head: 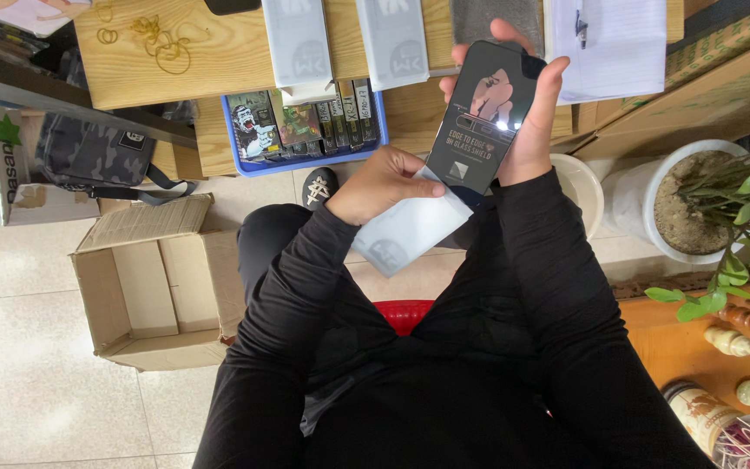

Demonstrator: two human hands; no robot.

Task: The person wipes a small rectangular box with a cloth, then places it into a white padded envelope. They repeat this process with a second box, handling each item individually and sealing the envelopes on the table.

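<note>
My right hand grips a flat black screen-protector pack upright, fingers curled over its top edge. My left hand pinches the upper end of a pale translucent sleeve that sticks out from the pack's lower end and slants down over my lap. Both arms wear black sleeves. I sit on a red stool.
A blue tray of small packs sits on the wooden table, with two more pale sleeves and white paper beyond. An open cardboard box stands on the tiled floor at left. A potted plant is at right.
</note>
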